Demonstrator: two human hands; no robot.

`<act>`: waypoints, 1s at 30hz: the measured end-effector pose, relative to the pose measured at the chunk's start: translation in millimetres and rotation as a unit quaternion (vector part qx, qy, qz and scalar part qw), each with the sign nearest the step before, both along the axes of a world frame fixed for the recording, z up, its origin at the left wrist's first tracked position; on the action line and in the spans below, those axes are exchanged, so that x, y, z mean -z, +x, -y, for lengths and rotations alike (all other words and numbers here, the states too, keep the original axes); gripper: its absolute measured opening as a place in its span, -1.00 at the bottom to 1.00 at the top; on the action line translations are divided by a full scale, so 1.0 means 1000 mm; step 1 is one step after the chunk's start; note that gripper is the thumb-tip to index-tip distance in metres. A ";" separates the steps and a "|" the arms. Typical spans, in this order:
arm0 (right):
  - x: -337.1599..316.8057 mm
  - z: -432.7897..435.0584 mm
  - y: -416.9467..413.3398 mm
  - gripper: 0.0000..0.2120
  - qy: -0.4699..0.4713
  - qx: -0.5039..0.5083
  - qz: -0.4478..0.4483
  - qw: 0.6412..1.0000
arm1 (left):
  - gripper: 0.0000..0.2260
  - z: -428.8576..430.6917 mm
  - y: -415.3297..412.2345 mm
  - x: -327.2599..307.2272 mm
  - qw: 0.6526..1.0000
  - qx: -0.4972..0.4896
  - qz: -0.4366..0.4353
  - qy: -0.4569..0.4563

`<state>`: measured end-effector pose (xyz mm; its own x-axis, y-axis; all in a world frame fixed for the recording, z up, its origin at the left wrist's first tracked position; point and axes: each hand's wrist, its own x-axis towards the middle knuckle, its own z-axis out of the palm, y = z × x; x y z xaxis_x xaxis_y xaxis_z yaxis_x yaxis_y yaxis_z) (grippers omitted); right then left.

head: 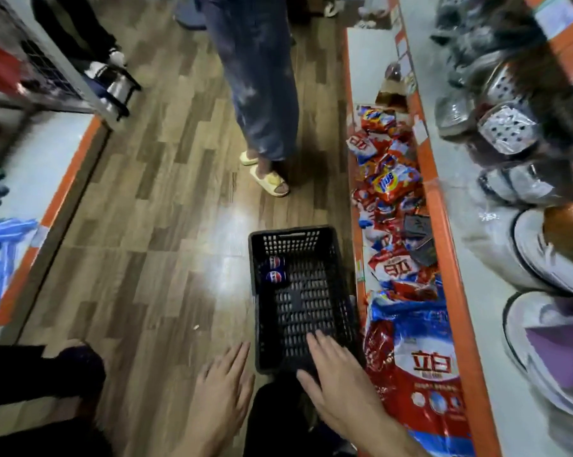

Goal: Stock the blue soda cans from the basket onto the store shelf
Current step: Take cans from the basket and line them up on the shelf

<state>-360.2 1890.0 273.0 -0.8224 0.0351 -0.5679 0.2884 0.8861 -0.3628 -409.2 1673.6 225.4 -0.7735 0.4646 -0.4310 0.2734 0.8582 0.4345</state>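
Observation:
A black plastic basket [328, 245] stands on the wood floor beside the shelf on the right. Two blue soda cans [276, 270] lie in its far left corner, one behind the other. My right hand [337, 380] hovers flat over the basket's near end, fingers spread, holding nothing. My left hand [222, 394] is open just left of the basket's near corner, over the floor. The store shelf [443, 225] with orange edges runs along the right side.
The lower shelf holds red and blue detergent bags [410, 357], the upper tier wrapped shoes [509, 133]. A person in jeans and yellow slippers [268, 179] stands in the aisle past the basket. Another orange-edged shelf [47, 179] lines the left.

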 end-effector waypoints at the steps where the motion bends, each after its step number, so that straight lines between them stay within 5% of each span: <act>1: 0.012 -0.004 -0.003 0.04 -0.003 0.015 0.013 1.000 | -0.52 -0.005 -0.002 0.015 1.000 0.013 0.009 -0.004; 6: 0.091 -0.029 -0.033 0.03 -0.018 0.082 0.043 0.996 | -0.44 -0.053 -0.052 0.114 0.999 0.040 0.022 -0.004; 9: 0.174 -0.036 -0.059 -0.09 0.045 0.084 -0.030 0.995 | -0.38 -0.086 -0.101 0.194 0.999 0.047 0.007 0.000; 13: 0.300 -0.042 -0.097 -0.06 0.011 0.103 -0.015 0.994 | -0.42 -0.126 -0.166 0.303 0.994 0.100 -0.034 -0.040; 19: 0.470 -0.048 -0.149 -0.35 -0.028 0.112 0.041 0.992 | -0.40 -0.171 -0.236 0.449 0.989 0.128 -0.027 -0.075; 27: 0.636 -0.031 -0.217 -0.35 0.041 0.080 -0.023 0.996 | -0.21 -0.200 -0.310 0.570 0.910 0.302 -0.120 -0.255; 30: 0.671 -0.022 -0.234 -0.31 0.047 0.130 -0.020 0.990 | -0.30 -0.201 -0.329 0.600 0.886 0.336 -0.137 -0.290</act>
